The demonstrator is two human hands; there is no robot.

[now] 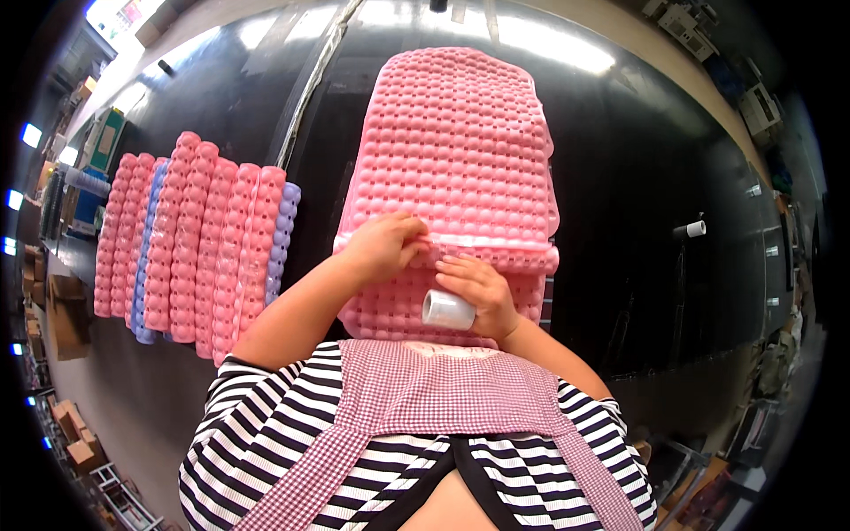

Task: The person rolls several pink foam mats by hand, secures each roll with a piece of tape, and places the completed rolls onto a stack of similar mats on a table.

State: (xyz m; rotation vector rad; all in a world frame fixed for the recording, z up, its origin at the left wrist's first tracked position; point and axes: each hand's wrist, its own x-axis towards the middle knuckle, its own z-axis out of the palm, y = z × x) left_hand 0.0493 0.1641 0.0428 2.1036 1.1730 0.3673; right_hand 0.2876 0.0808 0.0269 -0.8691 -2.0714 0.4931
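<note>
A stack of pink bubbled mats (pixel 456 150) lies on the black table in front of me, and a rolled pink mat (pixel 522 259) lies across its near part. My left hand (pixel 385 243) is at the left of this roll, fingers curled in a pinch at its edge; what they pinch is too small to make out. Just to its right, my right hand (pixel 478 288) rests its fingers on the rolled mat. A small roll of clear film (pixel 449 310) is held under that palm, its open end toward the left.
Several rolled pink mats (pixel 204 239) and a few blue-violet ones (pixel 282 232) lie side by side on the left. Another small white roll (pixel 696 229) sits on the black table (pixel 637 168) at the right. Cardboard boxes (pixel 78 434) stand at the lower left.
</note>
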